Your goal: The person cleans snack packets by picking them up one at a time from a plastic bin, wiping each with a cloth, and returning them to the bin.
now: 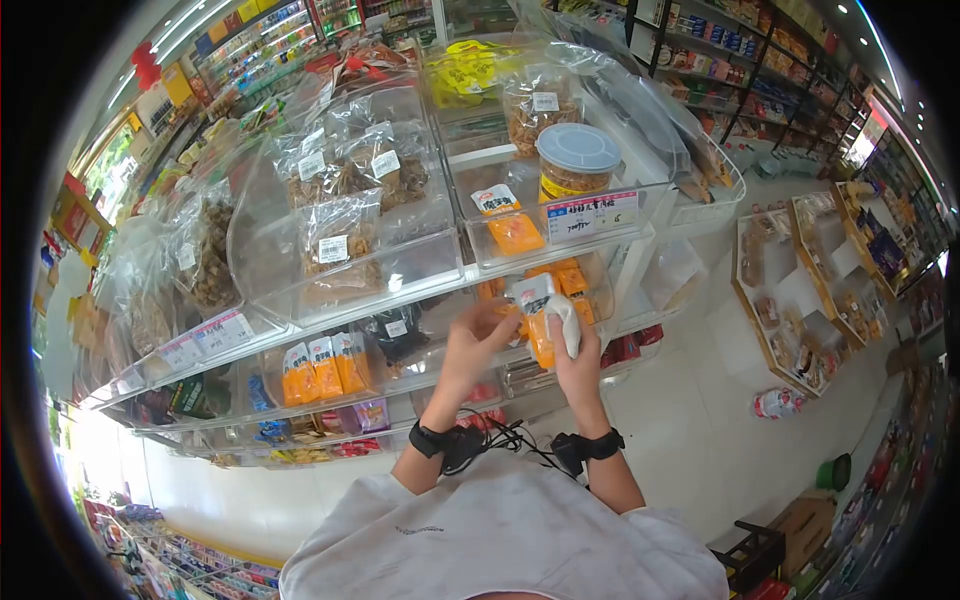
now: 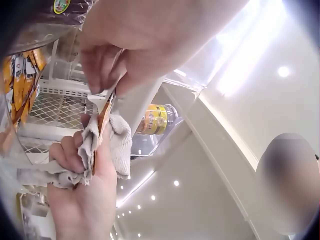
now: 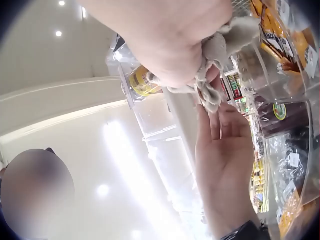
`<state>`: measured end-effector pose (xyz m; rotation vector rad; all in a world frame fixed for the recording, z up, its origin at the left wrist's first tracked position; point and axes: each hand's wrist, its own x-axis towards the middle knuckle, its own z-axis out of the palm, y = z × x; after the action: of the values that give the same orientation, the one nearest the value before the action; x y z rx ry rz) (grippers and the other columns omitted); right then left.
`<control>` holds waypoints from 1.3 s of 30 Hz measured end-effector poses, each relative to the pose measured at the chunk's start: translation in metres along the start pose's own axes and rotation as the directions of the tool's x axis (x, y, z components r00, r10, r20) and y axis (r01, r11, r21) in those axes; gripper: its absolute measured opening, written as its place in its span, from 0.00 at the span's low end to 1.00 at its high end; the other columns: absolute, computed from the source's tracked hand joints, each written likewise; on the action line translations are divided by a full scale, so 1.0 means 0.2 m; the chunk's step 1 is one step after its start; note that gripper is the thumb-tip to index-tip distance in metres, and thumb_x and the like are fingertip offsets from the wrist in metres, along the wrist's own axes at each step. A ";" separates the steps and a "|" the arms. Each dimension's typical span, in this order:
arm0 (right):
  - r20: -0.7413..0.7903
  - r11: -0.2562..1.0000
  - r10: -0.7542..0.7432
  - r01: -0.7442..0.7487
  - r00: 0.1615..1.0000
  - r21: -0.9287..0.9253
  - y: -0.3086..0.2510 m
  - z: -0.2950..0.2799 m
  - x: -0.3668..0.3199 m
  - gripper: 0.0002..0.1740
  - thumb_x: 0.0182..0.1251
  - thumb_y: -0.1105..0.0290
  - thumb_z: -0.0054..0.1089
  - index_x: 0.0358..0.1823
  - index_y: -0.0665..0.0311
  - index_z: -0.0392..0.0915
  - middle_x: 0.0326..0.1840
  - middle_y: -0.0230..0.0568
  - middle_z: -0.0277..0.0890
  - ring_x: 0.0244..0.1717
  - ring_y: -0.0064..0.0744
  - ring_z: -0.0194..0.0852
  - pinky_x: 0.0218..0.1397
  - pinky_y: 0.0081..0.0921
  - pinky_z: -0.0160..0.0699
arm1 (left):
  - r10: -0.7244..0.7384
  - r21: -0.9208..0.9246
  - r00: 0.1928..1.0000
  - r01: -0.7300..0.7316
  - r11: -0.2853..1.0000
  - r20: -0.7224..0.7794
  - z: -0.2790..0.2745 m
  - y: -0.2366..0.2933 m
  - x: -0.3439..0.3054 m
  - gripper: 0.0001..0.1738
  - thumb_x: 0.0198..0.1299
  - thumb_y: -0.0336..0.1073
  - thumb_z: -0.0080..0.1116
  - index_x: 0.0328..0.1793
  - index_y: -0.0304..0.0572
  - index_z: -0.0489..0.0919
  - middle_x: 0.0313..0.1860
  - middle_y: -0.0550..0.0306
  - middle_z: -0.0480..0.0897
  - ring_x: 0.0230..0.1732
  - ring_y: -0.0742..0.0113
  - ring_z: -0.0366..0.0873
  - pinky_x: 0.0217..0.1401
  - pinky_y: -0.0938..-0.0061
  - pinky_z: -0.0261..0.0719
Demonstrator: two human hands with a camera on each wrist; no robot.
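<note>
My right hand (image 1: 578, 365) holds an orange-and-white snack packet (image 1: 541, 335) upright in front of the shelf, together with a pale cloth (image 1: 566, 318). In the left wrist view the cloth (image 2: 120, 145) is bunched on both sides of the packet (image 2: 103, 120), under the fingers and thumb of the right hand (image 2: 90, 200). My left hand (image 1: 478, 338) is at the packet's left side; its thumb and fingers pinch the packet's edge in the left wrist view. From the right wrist, the left hand (image 3: 225, 155) reaches up to the cloth (image 3: 215, 52), which hides most of the packet.
A clear bin above holds another orange packet (image 1: 512, 222) and a blue-lidded jar (image 1: 578, 160). Bagged dried snacks (image 1: 335, 245) fill the bins leftward. Several orange packets (image 1: 325, 367) stand on the lower shelf. Wooden display trays (image 1: 745, 300) stand on the floor at right.
</note>
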<state>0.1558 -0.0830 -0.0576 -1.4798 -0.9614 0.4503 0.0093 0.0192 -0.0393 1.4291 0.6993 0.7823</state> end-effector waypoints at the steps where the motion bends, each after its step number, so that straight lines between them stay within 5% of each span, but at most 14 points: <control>1: -0.037 0.999 -0.013 0.012 0.999 -0.046 -0.02 -0.01 0.01 0.18 0.72 0.72 0.59 0.60 0.71 0.76 0.50 0.52 0.83 0.49 0.47 0.83 0.54 0.31 0.77 | -0.067 -0.045 0.996 0.070 0.997 0.061 0.01 -0.02 -0.01 0.24 0.74 0.40 0.58 0.66 0.27 0.75 0.49 0.49 0.86 0.49 0.66 0.85 0.53 0.72 0.83; 4: -0.021 0.964 -0.143 0.134 0.990 -0.227 -0.05 0.02 -0.01 0.25 0.63 0.82 0.57 0.64 0.74 0.73 0.60 0.57 0.79 0.60 0.51 0.81 0.64 0.35 0.75 | -0.210 -0.177 0.940 0.262 0.949 0.269 0.10 -0.03 -0.04 0.34 0.79 0.55 0.44 0.67 0.26 0.72 0.61 0.46 0.80 0.59 0.63 0.81 0.62 0.68 0.80; 7: 0.112 0.894 -0.345 0.362 0.932 -0.263 -0.09 0.11 -0.04 0.32 0.59 0.83 0.57 0.69 0.68 0.71 0.68 0.57 0.74 0.69 0.56 0.72 0.71 0.40 0.70 | -0.364 -0.286 0.900 0.423 0.860 0.238 0.10 -0.08 0.00 0.36 0.78 0.59 0.43 0.70 0.29 0.71 0.62 0.49 0.79 0.62 0.64 0.78 0.65 0.67 0.77; 11: 0.290 0.865 -0.387 0.454 0.875 -0.216 -0.15 0.11 -0.06 0.34 0.56 0.84 0.59 0.69 0.67 0.73 0.71 0.57 0.70 0.74 0.53 0.66 0.76 0.43 0.64 | -0.300 -0.568 0.954 0.258 0.781 0.022 0.04 -0.06 0.06 0.36 0.78 0.60 0.43 0.73 0.33 0.70 0.62 0.49 0.79 0.63 0.63 0.77 0.67 0.67 0.75; 15: 0.271 0.992 -0.120 0.127 0.955 -0.010 0.03 -0.02 -0.10 0.27 0.64 0.82 0.57 0.67 0.67 0.74 0.67 0.57 0.75 0.72 0.46 0.72 0.71 0.32 0.69 | -0.142 -0.475 0.990 0.131 0.870 0.012 -0.09 -0.06 0.06 0.35 0.80 0.57 0.41 0.72 0.30 0.70 0.67 0.48 0.79 0.67 0.60 0.76 0.69 0.66 0.73; 19: -0.004 0.985 0.050 -0.048 0.999 0.163 -0.01 -0.06 -0.04 0.19 0.75 0.68 0.57 0.63 0.68 0.76 0.57 0.46 0.82 0.59 0.36 0.79 0.64 0.29 0.72 | -0.161 -0.291 0.987 0.151 0.945 -0.010 -0.10 -0.03 0.04 0.35 0.80 0.57 0.41 0.69 0.26 0.73 0.65 0.46 0.81 0.66 0.60 0.77 0.72 0.68 0.70; 20: 0.030 0.963 0.171 -0.174 0.985 0.204 -0.04 -0.04 -0.04 0.21 0.77 0.60 0.58 0.61 0.69 0.76 0.54 0.41 0.81 0.56 0.33 0.78 0.62 0.29 0.73 | -0.150 -0.260 0.988 0.154 0.953 0.035 -0.09 0.00 0.03 0.34 0.79 0.56 0.43 0.68 0.27 0.74 0.65 0.49 0.81 0.66 0.63 0.76 0.70 0.71 0.70; 23: 0.369 0.944 0.192 -0.274 0.909 0.183 -0.04 0.00 -0.05 0.23 0.74 0.59 0.62 0.60 0.69 0.76 0.54 0.40 0.81 0.56 0.30 0.77 0.61 0.27 0.73 | -0.262 -0.224 0.965 0.248 0.943 -0.033 0.00 0.09 -0.02 0.32 0.78 0.56 0.47 0.67 0.31 0.77 0.64 0.50 0.81 0.65 0.67 0.76 0.68 0.72 0.70; 24: 0.288 0.988 0.117 -0.141 0.951 0.062 -0.05 0.02 -0.08 0.23 0.73 0.59 0.64 0.60 0.68 0.77 0.52 0.37 0.81 0.54 0.26 0.77 0.59 0.26 0.73 | -0.201 -0.199 0.980 0.195 0.960 -0.008 0.01 0.08 -0.02 0.31 0.77 0.55 0.50 0.66 0.31 0.77 0.62 0.51 0.82 0.63 0.68 0.76 0.66 0.73 0.71; 26: 0.233 0.971 0.123 -0.165 0.965 0.175 -0.01 0.06 -0.11 0.23 0.72 0.59 0.65 0.60 0.68 0.77 0.51 0.36 0.82 0.53 0.25 0.77 0.58 0.25 0.74 | -0.074 -0.156 0.997 0.079 0.985 0.036 0.00 0.04 0.00 0.28 0.76 0.52 0.55 0.65 0.32 0.79 0.59 0.51 0.84 0.60 0.71 0.78 0.62 0.74 0.73; 29: 0.177 0.946 0.195 -0.233 0.965 0.227 0.00 0.06 -0.09 0.23 0.72 0.59 0.66 0.60 0.67 0.78 0.49 0.35 0.82 0.51 0.24 0.77 0.56 0.25 0.75 | -0.097 -0.037 0.994 0.099 0.994 0.051 -0.01 -0.03 -0.01 0.22 0.72 0.44 0.62 0.60 0.31 0.82 0.51 0.53 0.87 0.50 0.74 0.81 0.55 0.75 0.76; 33: 0.153 0.962 0.189 -0.214 0.970 0.169 0.03 0.05 -0.07 0.22 0.74 0.57 0.63 0.59 0.67 0.78 0.49 0.35 0.82 0.50 0.24 0.78 0.54 0.24 0.76 | -0.042 -0.142 0.996 0.032 0.989 -0.072 0.01 0.03 -0.03 0.17 0.68 0.38 0.67 0.55 0.31 0.85 0.44 0.57 0.89 0.42 0.77 0.82 0.50 0.77 0.78; 35: -0.028 0.909 0.290 -0.267 0.957 0.319 -0.02 0.03 -0.07 0.22 0.75 0.56 0.61 0.59 0.66 0.78 0.49 0.34 0.82 0.50 0.23 0.78 0.54 0.24 0.76 | 0.008 -0.167 0.988 -0.034 0.985 -0.152 0.03 0.05 -0.04 0.16 0.68 0.38 0.67 0.53 0.31 0.86 0.42 0.57 0.89 0.40 0.77 0.82 0.48 0.78 0.78; 39: -0.080 0.894 0.287 -0.237 0.955 0.380 -0.01 0.04 -0.05 0.23 0.77 0.52 0.57 0.58 0.65 0.79 0.48 0.34 0.81 0.49 0.23 0.78 0.54 0.24 0.76 | -0.043 -0.009 0.996 0.044 0.999 0.076 -0.05 -0.03 -0.01 0.14 0.67 0.34 0.66 0.52 0.29 0.85 0.41 0.58 0.89 0.39 0.78 0.82 0.44 0.79 0.78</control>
<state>0.1441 -0.0859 -0.0592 -1.2799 -0.5327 0.6790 0.0014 0.0235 -0.0447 1.4220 0.6647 0.6934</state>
